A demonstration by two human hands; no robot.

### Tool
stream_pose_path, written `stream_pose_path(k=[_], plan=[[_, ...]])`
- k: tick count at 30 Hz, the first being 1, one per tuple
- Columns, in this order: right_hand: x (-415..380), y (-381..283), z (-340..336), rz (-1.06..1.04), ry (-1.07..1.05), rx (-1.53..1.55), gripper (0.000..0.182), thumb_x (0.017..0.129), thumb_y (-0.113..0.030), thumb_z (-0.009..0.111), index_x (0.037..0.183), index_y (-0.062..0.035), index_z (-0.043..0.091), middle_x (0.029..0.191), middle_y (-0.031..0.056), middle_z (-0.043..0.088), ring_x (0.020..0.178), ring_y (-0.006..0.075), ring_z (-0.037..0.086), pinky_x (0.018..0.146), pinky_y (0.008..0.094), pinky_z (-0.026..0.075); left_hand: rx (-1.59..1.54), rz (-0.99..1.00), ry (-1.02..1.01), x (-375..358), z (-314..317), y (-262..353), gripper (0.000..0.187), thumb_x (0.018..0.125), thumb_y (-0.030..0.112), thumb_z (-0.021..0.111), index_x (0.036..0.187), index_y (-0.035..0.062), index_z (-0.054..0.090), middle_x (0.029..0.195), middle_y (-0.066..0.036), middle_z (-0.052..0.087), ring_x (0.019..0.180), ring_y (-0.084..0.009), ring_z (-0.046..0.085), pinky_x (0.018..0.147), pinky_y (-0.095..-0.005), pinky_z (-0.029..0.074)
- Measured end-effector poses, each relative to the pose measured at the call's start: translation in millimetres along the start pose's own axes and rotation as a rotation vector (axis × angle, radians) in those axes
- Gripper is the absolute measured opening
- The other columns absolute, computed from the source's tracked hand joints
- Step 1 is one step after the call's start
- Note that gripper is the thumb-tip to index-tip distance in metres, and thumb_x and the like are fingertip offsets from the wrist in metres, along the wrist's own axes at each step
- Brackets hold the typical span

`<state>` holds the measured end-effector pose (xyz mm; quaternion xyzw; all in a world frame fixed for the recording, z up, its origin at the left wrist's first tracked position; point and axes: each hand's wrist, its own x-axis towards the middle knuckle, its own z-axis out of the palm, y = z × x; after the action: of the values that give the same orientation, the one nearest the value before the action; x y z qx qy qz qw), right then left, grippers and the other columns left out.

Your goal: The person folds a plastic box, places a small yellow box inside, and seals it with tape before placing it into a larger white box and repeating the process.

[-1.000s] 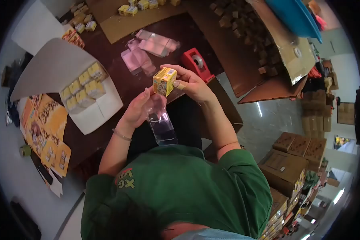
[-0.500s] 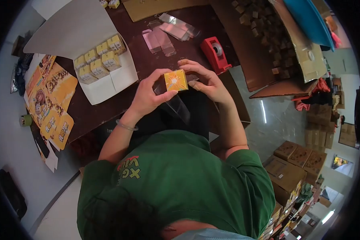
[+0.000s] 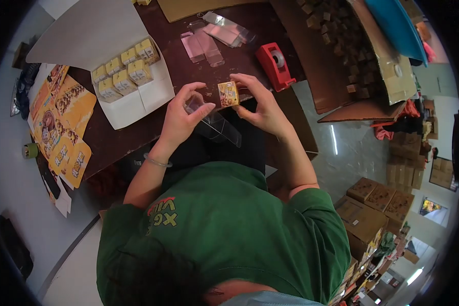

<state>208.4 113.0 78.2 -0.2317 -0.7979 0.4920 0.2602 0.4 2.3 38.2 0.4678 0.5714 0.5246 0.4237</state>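
Observation:
My right hand (image 3: 257, 104) grips a small yellow-and-orange printed box (image 3: 228, 94) by its right side, between thumb and fingers. To the left of it is my left hand (image 3: 186, 109), its thumb and forefinger apart and off the small box. A clear plastic box (image 3: 220, 128) runs from inside my left hand down over my lap; the lower fingers seem curled round its upper end, though they are partly hidden. Farther left, several similar small yellow boxes (image 3: 122, 80) stand in two rows in an open white carton (image 3: 145, 97).
Flattened clear-and-pink plastic boxes (image 3: 203, 48) lie on the dark table (image 3: 122, 148) beyond my hands. A red tape dispenser (image 3: 274, 66) stands at its right edge. At right is a large cardboard box (image 3: 336, 109) of many small brown blocks. Orange printed sheets (image 3: 69, 127) lie far left.
My left hand has come off the small box and moved left. My right hand now has the box alone, turned so that a printed side shows instead of the starburst face.

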Motion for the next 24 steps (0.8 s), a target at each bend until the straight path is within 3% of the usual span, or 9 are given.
stream_pose_path(k=[3, 4, 7, 8, 11, 13, 17, 20, 24], plan=[[-4.5, 4.6, -7.5, 0.027, 0.076, -0.045, 0.061, 0.077, -0.002, 0.074, 0.134, -0.0078, 0.053, 0.125, 0.0107, 0.058, 0.112, 0.0202, 0.061, 0.098, 0.034, 0.048, -0.414, -0.172, 0.082, 0.3, -8.0, -12.7, 0.036, 0.097, 0.027, 0.064, 0.125, 0.0055, 0.056, 0.095, -0.001, 0.061, 0.086, -0.0105, 0.061, 0.074, -0.0235, 0.05], [-8.4, 10.0, -11.9, 0.056, 0.124, -0.047, 0.061, 0.077, -0.003, 0.074, 0.134, -0.0072, 0.053, 0.124, 0.0098, 0.06, 0.114, 0.0181, 0.061, 0.098, 0.0323, 0.047, -0.683, -0.226, 0.116, 0.8, -11.6, -17.0, 0.039, 0.1, 0.037, 0.057, 0.125, 0.0066, 0.055, 0.095, -0.003, 0.061, 0.09, -0.0152, 0.063, 0.082, -0.0293, 0.052], [-20.9, 13.6, -23.9, 0.216, 0.205, 0.617, 0.06, 0.083, -0.014, 0.075, 0.135, 0.0021, 0.05, 0.128, 0.0098, 0.06, 0.118, 0.0174, 0.057, 0.104, 0.0344, 0.043, -1.141, -0.351, 0.167, 7.4, -19.8, -33.0, 0.042, 0.1, 0.044, 0.053, 0.123, 0.0082, 0.056, 0.098, -0.005, 0.062, 0.092, -0.0198, 0.063, 0.087, -0.037, 0.052], [-23.3, 14.7, -22.0, 0.235, 0.111, 0.669, 0.063, 0.083, -0.015, 0.075, 0.138, 0.002, 0.049, 0.13, 0.0101, 0.059, 0.119, 0.0172, 0.057, 0.105, 0.0342, 0.043, -1.159, -0.343, 0.168, 9.3, -19.6, -40.7, 0.043, 0.1, 0.046, 0.051, 0.121, 0.009, 0.056, 0.101, -0.007, 0.063, 0.094, -0.0232, 0.063, 0.09, -0.0424, 0.051], [-20.2, 0.1, -3.8, 0.267, -0.046, 0.714, 0.065, 0.084, -0.015, 0.075, 0.141, 0.0015, 0.047, 0.132, 0.0107, 0.059, 0.119, 0.0167, 0.056, 0.102, 0.0334, 0.044, -1.035, -0.274, 0.187, 13.1, -5.1, -34.8, 0.041, 0.102, 0.044, 0.049, 0.123, 0.0086, 0.055, 0.101, -0.005, 0.061, 0.095, -0.0191, 0.062, 0.088, -0.0386, 0.052], [-10.0, -4.3, 12.9, 0.225, 0.074, 0.651, 0.062, 0.085, -0.01, 0.074, 0.14, 0.0007, 0.048, 0.128, 0.01, 0.061, 0.113, 0.0156, 0.059, 0.096, 0.031, 0.048, -0.854, -0.198, 0.218, 10.6, 5.9, -22.2, 0.039, 0.103, 0.041, 0.048, 0.123, 0.0086, 0.056, 0.1, -0.003, 0.06, 0.095, -0.0155, 0.061, 0.085, -0.0347, 0.052], [-1.5, 2.0, 36.3, 0.072, 0.263, 0.014, 0.062, 0.081, -0.004, 0.075, 0.138, -0.0009, 0.051, 0.122, 0.0126, 0.063, 0.103, 0.0175, 0.065, 0.09, 0.0294, 0.051, -0.602, -0.077, 0.342, 10.1, 10.8, -17.3, 0.034, 0.105, 0.036, 0.046, 0.121, 0.0089, 0.059, 0.1, 0.001, 0.059, 0.092, -0.0093, 0.058, 0.08, -0.0268, 0.051], [-2.8, -4.8, 41.6, 0.031, 0.222, -0.067, 0.064, 0.078, -0.005, 0.077, 0.137, -0.0026, 0.053, 0.123, 0.0151, 0.062, 0.11, 0.0247, 0.064, 0.095, 0.0335, 0.049, -0.496, 0.044, 0.366, 9.8, 2.1, -24.3, 0.033, 0.105, 0.036, 0.047, 0.119, 0.0092, 0.06, 0.102, 0.001, 0.059, 0.092, -0.0088, 0.058, 0.08, -0.0253, 0.05], [-5.4, 0.5, 53.2, 0.015, 0.295, -0.085, 0.06, 0.079, -0.003, 0.076, 0.135, -0.0041, 0.056, 0.122, 0.0161, 0.063, 0.112, 0.0269, 0.063, 0.096, 0.0342, 0.048, -0.495, -0.028, 0.324, 2.9, -1.8, -23.7, 0.031, 0.105, 0.031, 0.047, 0.12, 0.0069, 0.059, 0.104, 0.0, 0.058, 0.093, -0.0085, 0.056, 0.083, -0.0251, 0.048]])
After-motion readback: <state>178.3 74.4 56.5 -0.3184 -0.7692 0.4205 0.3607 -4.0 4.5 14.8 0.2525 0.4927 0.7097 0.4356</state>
